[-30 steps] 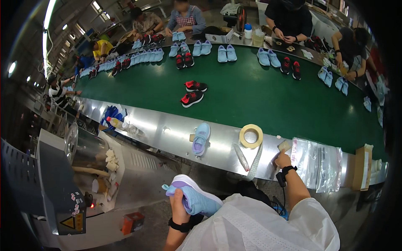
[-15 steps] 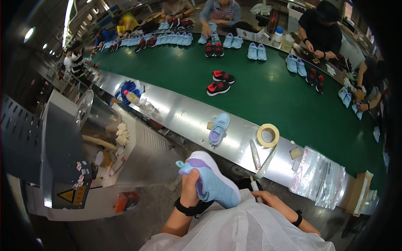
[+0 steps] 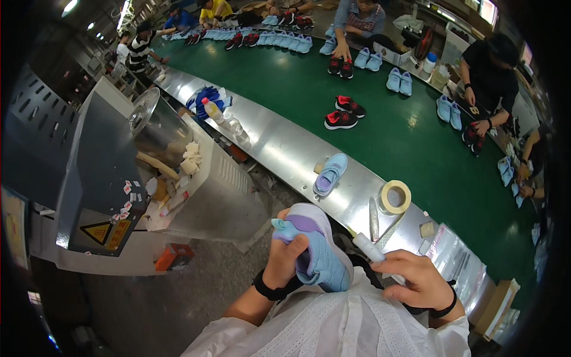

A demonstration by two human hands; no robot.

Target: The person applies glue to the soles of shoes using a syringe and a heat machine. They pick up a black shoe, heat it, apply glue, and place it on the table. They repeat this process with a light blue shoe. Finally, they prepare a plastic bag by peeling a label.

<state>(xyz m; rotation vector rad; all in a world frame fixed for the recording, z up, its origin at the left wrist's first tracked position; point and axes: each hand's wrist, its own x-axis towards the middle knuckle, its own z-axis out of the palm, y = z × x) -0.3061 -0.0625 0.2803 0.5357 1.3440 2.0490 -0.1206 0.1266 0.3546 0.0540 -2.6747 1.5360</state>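
Observation:
My left hand (image 3: 282,257) grips a light blue and lilac sneaker (image 3: 334,253) by its heel, with the thumb at the opening and the white sole turned up and to the right. In my right hand (image 3: 421,281) is a slim white squeeze bottle (image 3: 369,247), its thin nozzle pointing up and left at the sneaker's sole side, apparently without touching it. A matching light blue sneaker (image 3: 331,175) stands on the metal ledge (image 3: 285,153) ahead of me.
On the ledge lie a tape roll (image 3: 395,210), a narrow grey tool (image 3: 373,218), clear plastic bags (image 3: 458,262) and a drink bottle (image 3: 212,111). Black-red sneakers (image 3: 342,121) rest on the green belt (image 3: 285,95). A grey machine (image 3: 110,190) stands left; co-workers sit across.
My right hand has come up from beside my lap, bringing the bottle toward the sneaker. The sneaker is tilted slightly differently. The view has shifted, and a co-worker opposite now touches black-red sneakers.

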